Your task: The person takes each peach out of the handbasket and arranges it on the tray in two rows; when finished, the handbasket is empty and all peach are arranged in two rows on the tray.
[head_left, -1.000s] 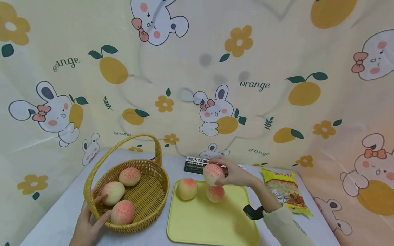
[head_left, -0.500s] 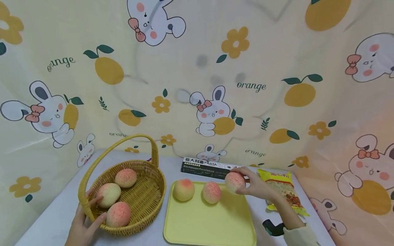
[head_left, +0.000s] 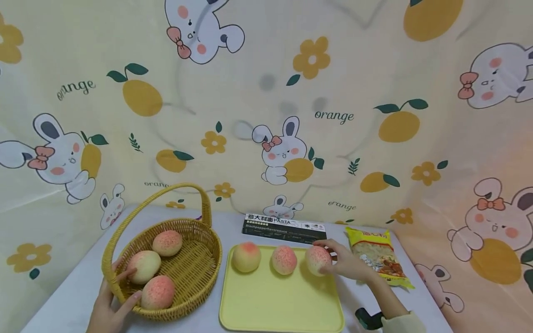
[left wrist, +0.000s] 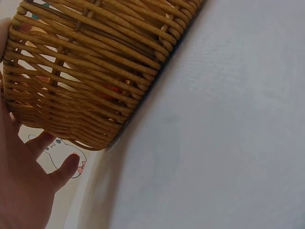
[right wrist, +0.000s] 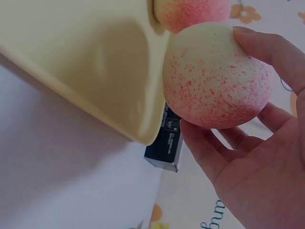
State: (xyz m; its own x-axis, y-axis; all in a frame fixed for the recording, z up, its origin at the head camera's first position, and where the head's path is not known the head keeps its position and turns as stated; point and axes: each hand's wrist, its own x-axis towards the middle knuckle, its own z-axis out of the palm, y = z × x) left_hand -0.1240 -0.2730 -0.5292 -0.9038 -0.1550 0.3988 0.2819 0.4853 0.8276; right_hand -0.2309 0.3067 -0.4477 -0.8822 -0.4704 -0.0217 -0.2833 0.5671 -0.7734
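My right hand (head_left: 347, 262) holds a pink-speckled peach (head_left: 318, 261) between thumb and fingers at the far right corner of the yellow tray (head_left: 281, 307). In the right wrist view this peach (right wrist: 217, 76) overlaps the tray's corner, fingertips round its side. Two more peaches sit along the tray's far edge: a pale one with a red top (head_left: 246, 257) and a pink one (head_left: 284, 260). At the left, my left hand (head_left: 109, 303) grips the rim of a wicker basket (head_left: 200, 277), fingers over its edge. Three peaches lie inside; the left wrist view shows the basket's woven side (left wrist: 90, 71).
A black and white pasta box (head_left: 283, 229) lies behind the tray. Beyond my right hand is a yellow food packet (head_left: 376, 254). The basket's tall handle (head_left: 145, 206) arches over it. A printed cloth (head_left: 233, 92) hangs behind the white table.
My right hand has carried its peach rightward, past the pink one, and lowered it to the tray's far right corner. The pasta box's label is now uncovered. My left hand stays on the basket.
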